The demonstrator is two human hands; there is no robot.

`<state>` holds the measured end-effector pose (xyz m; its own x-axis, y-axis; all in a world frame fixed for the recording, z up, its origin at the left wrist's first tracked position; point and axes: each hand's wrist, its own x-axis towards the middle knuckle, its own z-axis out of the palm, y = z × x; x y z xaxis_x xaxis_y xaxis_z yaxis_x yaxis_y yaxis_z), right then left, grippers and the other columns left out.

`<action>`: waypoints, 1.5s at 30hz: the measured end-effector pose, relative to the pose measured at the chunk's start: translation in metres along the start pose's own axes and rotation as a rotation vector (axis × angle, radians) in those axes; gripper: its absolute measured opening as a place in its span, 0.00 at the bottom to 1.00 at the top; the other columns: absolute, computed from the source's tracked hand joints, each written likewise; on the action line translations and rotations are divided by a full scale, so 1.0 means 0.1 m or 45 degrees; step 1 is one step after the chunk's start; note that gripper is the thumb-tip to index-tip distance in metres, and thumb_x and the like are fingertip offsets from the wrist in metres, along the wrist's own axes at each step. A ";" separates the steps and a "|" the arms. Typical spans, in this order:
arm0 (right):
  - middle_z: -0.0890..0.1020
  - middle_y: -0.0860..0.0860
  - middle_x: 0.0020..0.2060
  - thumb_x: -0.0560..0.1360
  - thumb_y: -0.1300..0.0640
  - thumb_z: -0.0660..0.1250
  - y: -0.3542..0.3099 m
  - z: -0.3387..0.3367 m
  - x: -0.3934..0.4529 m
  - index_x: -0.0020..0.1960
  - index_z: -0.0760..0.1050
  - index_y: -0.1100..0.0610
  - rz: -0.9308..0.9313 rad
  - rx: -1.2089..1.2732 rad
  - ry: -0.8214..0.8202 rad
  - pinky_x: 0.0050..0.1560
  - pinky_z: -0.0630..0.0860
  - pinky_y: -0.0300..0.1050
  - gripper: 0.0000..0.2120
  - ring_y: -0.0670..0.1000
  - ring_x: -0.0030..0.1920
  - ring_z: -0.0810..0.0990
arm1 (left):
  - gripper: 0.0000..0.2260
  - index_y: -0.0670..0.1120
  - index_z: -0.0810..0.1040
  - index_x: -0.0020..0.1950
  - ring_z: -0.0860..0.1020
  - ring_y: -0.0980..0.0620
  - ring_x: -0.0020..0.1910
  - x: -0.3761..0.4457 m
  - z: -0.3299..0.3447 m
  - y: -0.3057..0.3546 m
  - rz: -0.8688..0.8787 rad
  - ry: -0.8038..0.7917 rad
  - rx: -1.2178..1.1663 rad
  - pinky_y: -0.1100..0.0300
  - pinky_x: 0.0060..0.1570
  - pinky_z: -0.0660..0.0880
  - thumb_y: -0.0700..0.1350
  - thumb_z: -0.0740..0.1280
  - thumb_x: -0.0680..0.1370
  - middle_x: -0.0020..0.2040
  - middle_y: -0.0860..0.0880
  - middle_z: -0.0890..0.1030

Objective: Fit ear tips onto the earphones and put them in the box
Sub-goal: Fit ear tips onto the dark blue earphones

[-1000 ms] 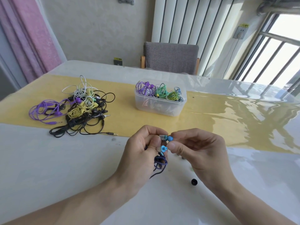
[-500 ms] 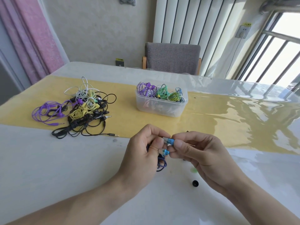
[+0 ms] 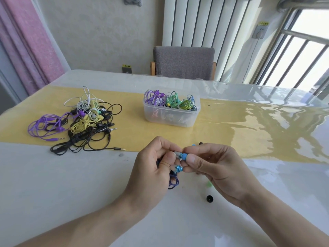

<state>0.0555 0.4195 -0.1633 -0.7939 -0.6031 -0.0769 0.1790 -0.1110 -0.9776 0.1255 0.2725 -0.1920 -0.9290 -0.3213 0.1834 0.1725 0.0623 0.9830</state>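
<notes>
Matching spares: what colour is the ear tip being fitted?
Blue ear tip, clearest in the head view.

Glossy, mirror-like tabletop under clear film, crossed by a matt yellow runner; translucent, frosted plastic box. Earbuds with shiny blue metallic housings, one bearing a matt blue ear tip; braided dark-blue cable. Chair of coarse grey cloth with wooden arms.

One camera sits on the person's head. It looks forward and down, close over the table. The chair is far off at 12 o'clock.
</notes>
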 end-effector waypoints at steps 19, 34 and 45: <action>0.85 0.57 0.35 0.65 0.61 0.73 0.05 -0.06 0.04 0.39 0.87 0.58 -0.071 -0.105 -0.116 0.36 0.76 0.37 0.04 0.49 0.33 0.81 | 0.13 0.40 0.69 0.41 0.69 0.48 0.23 0.04 -0.02 0.09 -0.284 -0.118 -0.339 0.60 0.24 0.68 0.25 0.55 0.78 0.25 0.48 0.73; 0.84 0.49 0.41 0.74 0.67 0.73 0.04 -0.23 0.08 0.45 0.85 0.59 -1.116 -1.342 -0.065 0.41 0.71 0.29 0.05 0.46 0.41 0.82 | 0.13 0.38 0.72 0.43 0.69 0.48 0.21 0.06 -0.02 0.12 -0.464 -0.101 -0.344 0.62 0.23 0.67 0.25 0.53 0.78 0.26 0.47 0.72; 0.86 0.53 0.34 0.74 0.61 0.74 0.03 -0.04 -0.01 0.47 0.86 0.59 -0.279 -0.565 0.051 0.37 0.77 0.35 0.04 0.48 0.34 0.84 | 0.10 0.43 0.76 0.45 0.77 0.53 0.30 0.00 0.03 0.05 -0.059 0.122 -0.007 0.64 0.31 0.74 0.32 0.59 0.81 0.33 0.48 0.81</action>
<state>0.0549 0.4227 -0.1666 -0.8084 -0.5716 0.1406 -0.2524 0.1208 -0.9601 0.1250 0.2754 -0.1870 -0.9008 -0.4123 0.1365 0.1319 0.0398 0.9905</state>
